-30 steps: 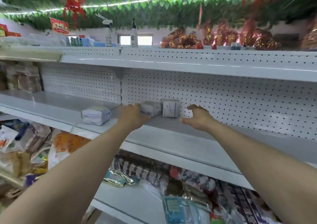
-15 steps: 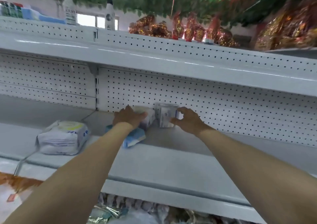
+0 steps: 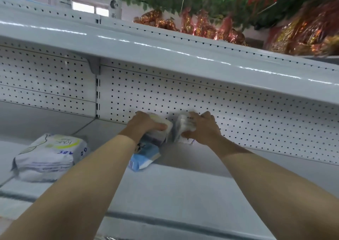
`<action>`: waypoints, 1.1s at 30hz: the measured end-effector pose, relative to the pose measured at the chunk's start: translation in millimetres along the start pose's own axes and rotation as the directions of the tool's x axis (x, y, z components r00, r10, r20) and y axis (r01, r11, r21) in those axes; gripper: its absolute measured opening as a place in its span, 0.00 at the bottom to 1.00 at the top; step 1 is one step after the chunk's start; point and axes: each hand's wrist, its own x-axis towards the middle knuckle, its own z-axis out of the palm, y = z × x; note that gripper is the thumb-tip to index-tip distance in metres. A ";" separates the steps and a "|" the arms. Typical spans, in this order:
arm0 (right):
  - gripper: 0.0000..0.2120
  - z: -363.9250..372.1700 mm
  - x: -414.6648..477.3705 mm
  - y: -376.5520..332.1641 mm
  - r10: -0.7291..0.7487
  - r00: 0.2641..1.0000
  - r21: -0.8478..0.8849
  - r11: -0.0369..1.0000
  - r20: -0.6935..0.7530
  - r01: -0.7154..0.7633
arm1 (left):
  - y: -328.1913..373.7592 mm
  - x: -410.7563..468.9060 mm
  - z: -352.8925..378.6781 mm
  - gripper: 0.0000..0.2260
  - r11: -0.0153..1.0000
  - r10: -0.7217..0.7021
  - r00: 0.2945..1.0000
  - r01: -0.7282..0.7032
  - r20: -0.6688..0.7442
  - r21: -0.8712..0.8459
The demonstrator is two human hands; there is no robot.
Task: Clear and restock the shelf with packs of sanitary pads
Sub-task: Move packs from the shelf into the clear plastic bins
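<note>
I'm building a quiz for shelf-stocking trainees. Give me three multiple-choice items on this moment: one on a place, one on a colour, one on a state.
1. Where does the white pack with the yellow-green mark lie?
A) on the shelf, left of the left hand
B) hung from a hook
C) on the floor

2. What colour is the pack by the left wrist?
A) red
B) blue
C) black

3. What is the right hand doing?
A) hanging idle
B) pressing flat on the shelf
C) gripping a small pack

Answers: 1 A, it sits apart at the shelf's left end. 2 B, its wrapper is light blue. 3 C, its fingers curl round the small pack, as the left hand's do round the left pack.
</note>
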 end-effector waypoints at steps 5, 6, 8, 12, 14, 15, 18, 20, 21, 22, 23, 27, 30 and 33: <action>0.37 -3.9 -24.9 -0.7 0.052 0.992 -0.088 0.994 -0.116 -0.063 | 6.4 -14.8 -2.0 0.51 0.998 -0.001 1.000 0.001 -0.004 0.056; 0.35 -4.4 -33.8 1.6 0.061 0.988 -0.056 0.996 -0.145 -0.069 | 8.1 -22.3 -0.7 0.50 0.996 0.026 0.999 -0.022 -0.046 0.091; 0.34 -9.1 -52.5 9.7 0.114 0.981 0.094 0.991 -0.154 -0.100 | 12.3 -40.1 2.2 0.48 0.988 0.097 0.984 -0.077 -0.152 0.131; 0.34 -38.8 -99.7 31.0 0.310 0.950 0.373 0.887 -0.046 -0.272 | 32.8 -80.5 3.5 0.47 0.990 0.133 0.972 -0.140 -0.194 -0.023; 0.31 -50.7 -131.1 45.0 0.334 0.942 0.483 0.830 -0.030 -0.279 | 44.7 -103.8 6.3 0.48 0.984 0.061 0.986 -0.086 -0.155 -0.158; 0.30 -54.0 -148.0 52.9 0.337 0.940 0.531 0.805 -0.043 -0.265 | 49.4 -120.1 8.8 0.47 0.970 0.023 0.992 -0.053 -0.126 -0.235; 0.29 -63.4 -201.7 74.2 0.352 0.933 0.621 0.748 -0.070 -0.236 | 51.7 -175.6 25.5 0.32 0.794 -0.024 0.998 -0.017 -0.060 -0.607; 0.28 -73.2 -239.5 82.8 0.347 0.936 0.652 0.723 -0.057 -0.228 | 42.8 -214.1 35.2 0.30 0.656 -0.043 0.999 0.009 -0.026 -0.755; 0.27 -78.2 -258.9 86.0 0.332 0.942 0.656 0.722 -0.053 -0.217 | 36.2 -232.6 39.2 0.33 0.618 -0.058 0.998 0.037 0.001 -0.785; 0.25 -82.0 -276.6 87.5 0.318 0.947 0.662 0.720 -0.050 -0.207 | 29.8 -250.2 42.4 0.37 0.591 -0.074 0.997 0.062 0.023 -0.804; 0.25 -84.1 -294.0 89.0 0.308 0.950 0.673 0.712 -0.044 -0.200 | 22.4 -269.2 44.5 0.38 0.569 -0.088 0.995 0.082 0.039 -0.818; 0.33 -75.9 -359.9 88.1 0.300 0.953 0.667 0.699 0.054 -0.258 | -10.2 -340.4 54.7 0.27 0.502 -0.106 0.988 0.150 0.112 -0.852; 0.36 -58.1 -403.6 82.9 0.296 0.941 0.697 0.642 0.161 -0.321 | -40.0 -383.4 61.7 0.24 0.456 -0.156 0.976 0.209 0.153 -0.865; 0.28 -31.8 -437.6 77.0 0.289 0.919 0.800 0.464 0.269 -0.380 | -72.0 -419.8 65.2 0.24 0.426 -0.228 0.952 0.288 0.206 -0.858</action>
